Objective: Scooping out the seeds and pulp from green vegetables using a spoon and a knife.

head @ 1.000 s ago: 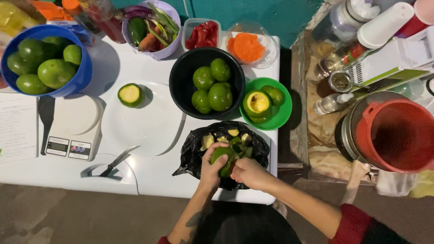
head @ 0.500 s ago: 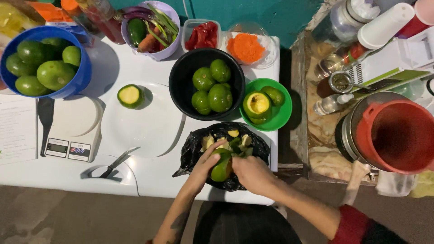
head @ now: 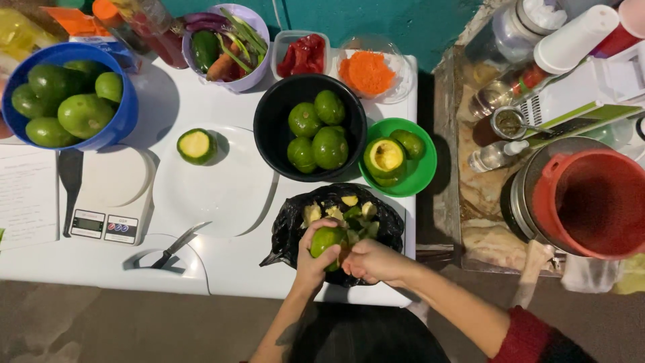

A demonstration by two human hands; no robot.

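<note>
With the black bowl (head: 272,128) and green plate (head: 424,171) just beyond, your left hand (head: 310,259) grips the green fruit (head: 326,238) over the black bag (head: 292,225), your right hand (head: 373,261) pinching its side; its axis is unclear.

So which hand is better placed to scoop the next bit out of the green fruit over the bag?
Probably the right hand: its fingers sit at the fruit's open side above the black bag, while the left hand is wrapped around the fruit, holding it.

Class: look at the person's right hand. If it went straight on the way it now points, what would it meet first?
The right hand points left, so it would first meet the green fruit it already touches, with the left hand holding that fruit just beyond; depth is hard to judge.
</note>
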